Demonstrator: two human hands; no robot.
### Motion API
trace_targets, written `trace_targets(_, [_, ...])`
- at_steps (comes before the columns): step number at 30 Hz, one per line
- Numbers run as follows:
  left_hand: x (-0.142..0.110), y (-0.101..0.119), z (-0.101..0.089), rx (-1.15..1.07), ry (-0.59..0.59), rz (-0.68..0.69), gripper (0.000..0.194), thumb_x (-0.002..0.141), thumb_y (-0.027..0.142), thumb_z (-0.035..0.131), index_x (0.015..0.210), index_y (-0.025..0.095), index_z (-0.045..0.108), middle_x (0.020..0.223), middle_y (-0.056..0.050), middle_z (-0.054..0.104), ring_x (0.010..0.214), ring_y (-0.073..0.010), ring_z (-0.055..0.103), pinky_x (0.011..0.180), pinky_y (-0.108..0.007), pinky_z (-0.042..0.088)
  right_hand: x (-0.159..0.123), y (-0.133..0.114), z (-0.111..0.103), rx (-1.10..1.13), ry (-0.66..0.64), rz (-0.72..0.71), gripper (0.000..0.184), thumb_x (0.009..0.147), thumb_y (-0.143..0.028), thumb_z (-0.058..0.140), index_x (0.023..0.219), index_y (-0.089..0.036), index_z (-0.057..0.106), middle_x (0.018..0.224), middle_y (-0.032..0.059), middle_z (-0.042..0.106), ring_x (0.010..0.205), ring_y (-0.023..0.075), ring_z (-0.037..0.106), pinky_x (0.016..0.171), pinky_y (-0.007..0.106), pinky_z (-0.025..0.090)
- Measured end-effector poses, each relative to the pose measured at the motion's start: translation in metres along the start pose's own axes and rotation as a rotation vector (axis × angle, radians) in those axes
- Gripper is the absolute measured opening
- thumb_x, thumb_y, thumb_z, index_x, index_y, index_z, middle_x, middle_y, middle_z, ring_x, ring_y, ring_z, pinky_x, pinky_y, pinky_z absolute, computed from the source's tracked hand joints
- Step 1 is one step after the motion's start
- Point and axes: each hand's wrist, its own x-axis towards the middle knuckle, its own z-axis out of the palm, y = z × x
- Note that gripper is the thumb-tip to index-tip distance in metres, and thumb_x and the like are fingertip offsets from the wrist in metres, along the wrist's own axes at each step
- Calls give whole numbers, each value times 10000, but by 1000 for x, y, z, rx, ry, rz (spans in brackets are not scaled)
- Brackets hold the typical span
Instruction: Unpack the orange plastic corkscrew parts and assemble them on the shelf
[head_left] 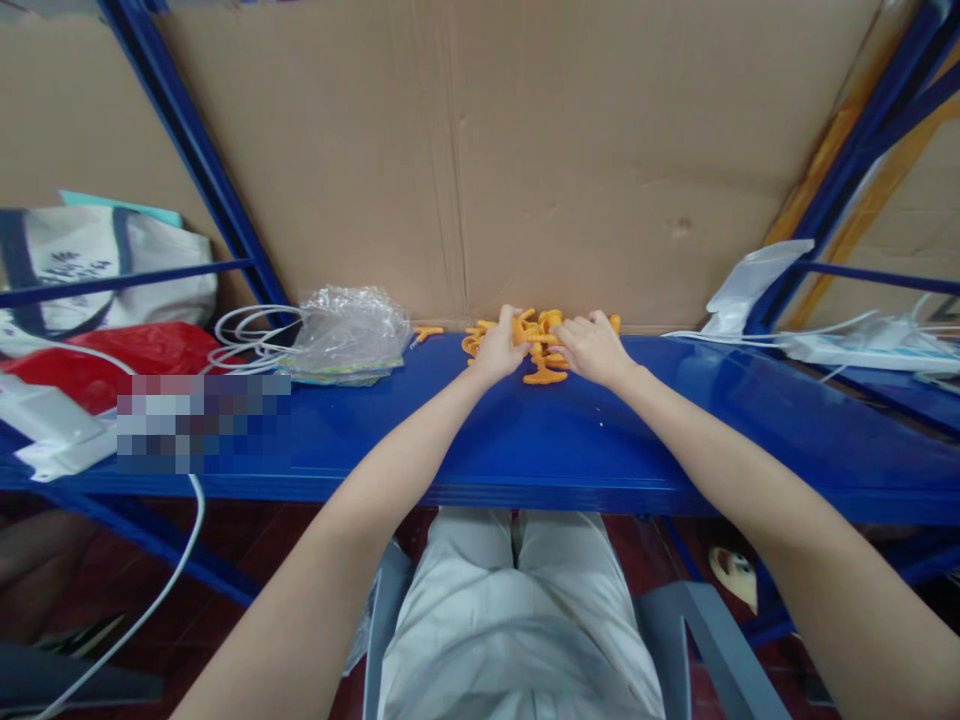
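The orange plastic pieces (551,320) lie in a small heap on the blue table (540,440), close to the big cardboard sheet (555,150) at the back. The left hand (501,347) is on the left part of the heap and the right hand (594,346) is on the right part. Most of the heap is between the two hands. The left fingers are bent in, with an orange piece (520,327) held between the thumb and the pointing finger. The right fingers are bent down and close together, and their tips touch the heap. I cannot tell if they hold a piece too.

The pieces are bright yellow-orange, and they have lots of bends and thin arms. One piece (546,377) sits at the front, nearest the person, and has a wide, curved end. Some round shapes poke out on the left side, past the left hand. A loose orange piece (429,331) lies further left, by the clear plastic bags (349,325). It has a thin grey bit on one end.
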Motion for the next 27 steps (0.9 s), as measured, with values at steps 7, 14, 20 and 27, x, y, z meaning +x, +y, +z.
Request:
trace_targets(7, [3,-2,2,-135,-84,-142,517,849,120,689,1288,224,435,1018,-83,710,791,-197,726,684,-300,575,0,0,4,-16,39,-23,314,1009,-241,374,1101,-139,657,944,159,708,916,279,562,829,401,260])
trace_targets(14, [5,-15,5,-179,-124,-128,473,838,138,715,1202,230,428,875,-34,705,544,-126,634,566,-300,573,0,-7,7,-2,-14,-35,336,1008,-228,366,1141,-112,651,1019,192,718,971,303,579,922,469,265])
trace_targets(20, [-3,-6,-5,72,21,107,487,834,111,661,1279,202,484,1103,-107,724,1061,-272,706,927,-403,564,-2,-8,13,84,31,73,340,997,-261,378,1155,-103,635,1025,209,717,987,310,605,952,486,276])
trace_targets(27, [-4,-12,-10,191,117,437,523,895,113,497,1410,192,466,1305,-132,634,1252,-265,610,1038,-414,505,-4,-2,20,231,107,115,353,997,-297,418,1260,-150,601,1124,194,721,1055,320,649,990,504,327])
